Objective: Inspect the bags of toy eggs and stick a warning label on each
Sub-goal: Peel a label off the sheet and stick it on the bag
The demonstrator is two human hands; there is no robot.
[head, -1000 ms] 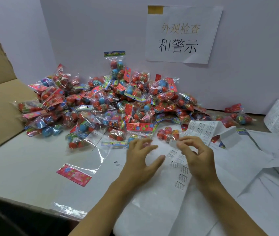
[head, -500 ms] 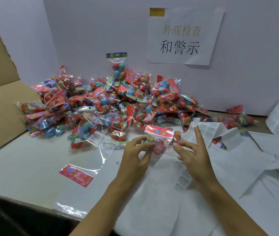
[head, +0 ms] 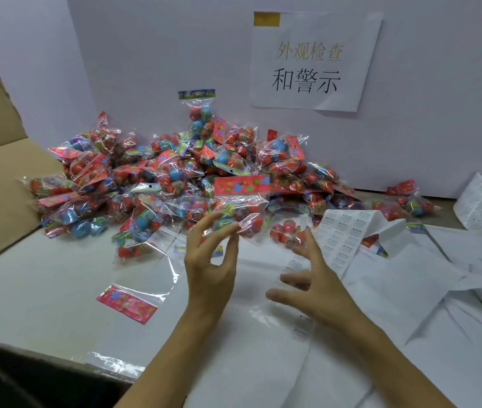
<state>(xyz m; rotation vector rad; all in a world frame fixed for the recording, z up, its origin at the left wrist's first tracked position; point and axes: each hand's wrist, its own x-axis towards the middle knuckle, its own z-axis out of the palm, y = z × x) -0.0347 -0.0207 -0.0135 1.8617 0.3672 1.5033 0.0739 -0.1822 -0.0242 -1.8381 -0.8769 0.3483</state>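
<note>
Bag of toy eggs [head: 241,210], red-headed and clear, hung lifted above the white table [head: 42,290] in front of the heaped pile of bags [head: 175,172]. Left hand [head: 209,269] pinched its lower corner between fingertips and thumb. Right hand [head: 313,287] hovered just beside, fingers spread, holding nothing, over the label sheet [head: 342,240].
</note>
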